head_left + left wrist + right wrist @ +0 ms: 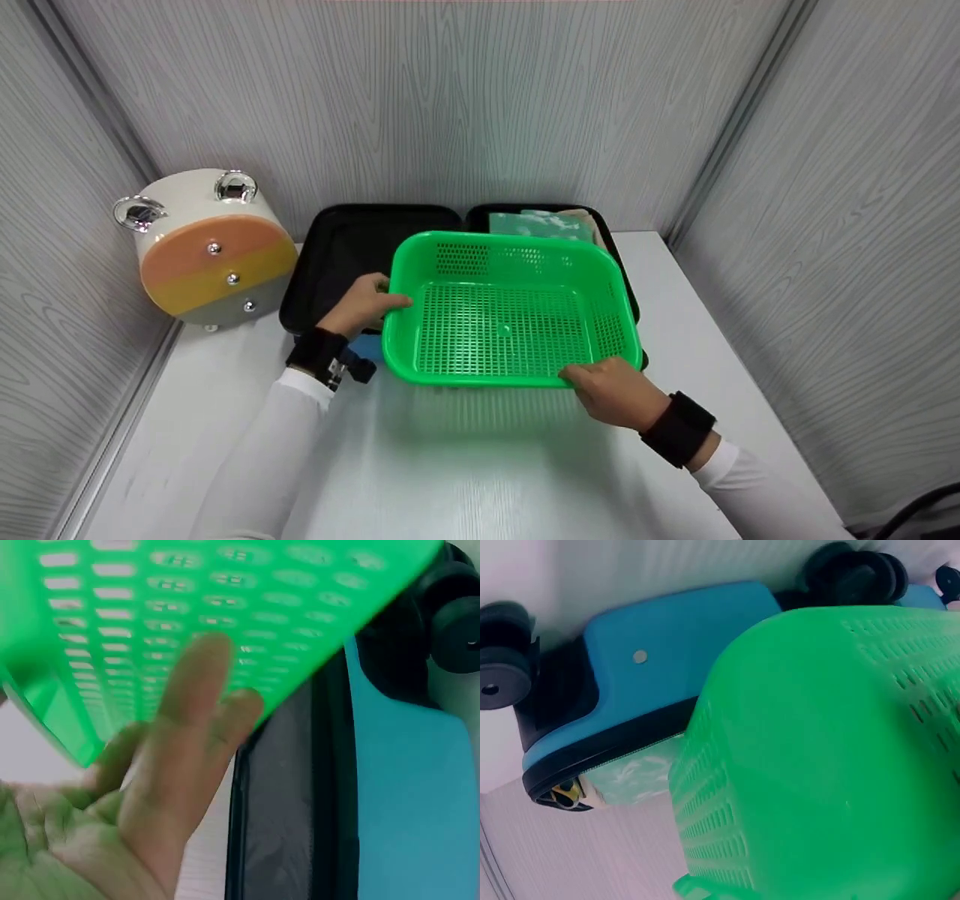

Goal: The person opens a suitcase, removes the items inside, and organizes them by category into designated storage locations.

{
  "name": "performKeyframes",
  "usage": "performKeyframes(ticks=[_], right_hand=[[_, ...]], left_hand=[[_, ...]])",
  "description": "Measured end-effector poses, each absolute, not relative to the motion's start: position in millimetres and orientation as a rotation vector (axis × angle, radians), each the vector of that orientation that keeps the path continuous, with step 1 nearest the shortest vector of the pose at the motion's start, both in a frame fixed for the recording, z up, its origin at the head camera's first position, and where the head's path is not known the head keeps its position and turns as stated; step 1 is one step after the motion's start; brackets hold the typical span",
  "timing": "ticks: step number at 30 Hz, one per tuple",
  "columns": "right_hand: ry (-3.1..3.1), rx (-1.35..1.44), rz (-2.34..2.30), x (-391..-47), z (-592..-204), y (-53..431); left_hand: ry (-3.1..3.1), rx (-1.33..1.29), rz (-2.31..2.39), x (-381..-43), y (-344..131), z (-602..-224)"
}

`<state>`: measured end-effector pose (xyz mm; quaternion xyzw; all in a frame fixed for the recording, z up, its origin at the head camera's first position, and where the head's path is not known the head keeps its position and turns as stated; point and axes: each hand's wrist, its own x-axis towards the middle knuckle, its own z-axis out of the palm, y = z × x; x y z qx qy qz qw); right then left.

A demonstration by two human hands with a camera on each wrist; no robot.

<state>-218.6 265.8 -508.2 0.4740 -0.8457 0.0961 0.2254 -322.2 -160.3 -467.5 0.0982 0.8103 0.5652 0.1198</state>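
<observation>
A bright green plastic basket (409, 341) with a slotted bottom hangs tilted above the white table, its inside facing me and no contents showing. My left hand (364, 304) grips its left side, thumb over the rim; in the left wrist view the fingers (176, 735) lie against the outer wall. At the front right corner my right hand (619, 390) pinches the rim. Behind the basket lies an open suitcase, its left half (345, 259) lined in black. Its right half, partly hidden by the basket, holds a green patterned packet (517, 223).
A cream case with three coloured drawers (217, 259) and silver handles stands at the back left. The suitcase's blue shell (675, 641) and black wheels (847, 577) face the front. Grey wood-grain walls (420, 97) enclose the back and sides of the table (480, 487).
</observation>
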Motion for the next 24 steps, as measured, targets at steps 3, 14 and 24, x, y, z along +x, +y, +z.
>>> performKeyframes(ticks=[3, 14, 24], right_hand=[[-2.445, 1.336, 0.310, -221, -499, 273], [-2.610, 0.802, 0.823, -261, -480, 320], [-2.869, 0.607, 1.630, -282, -501, 349]], left_hand=[[2.432, 0.244, 1.643, -313, -159, -465], [2.444, 0.051, 1.764, -276, -153, -473], [2.318, 0.217, 1.732, -244, -168, -485]])
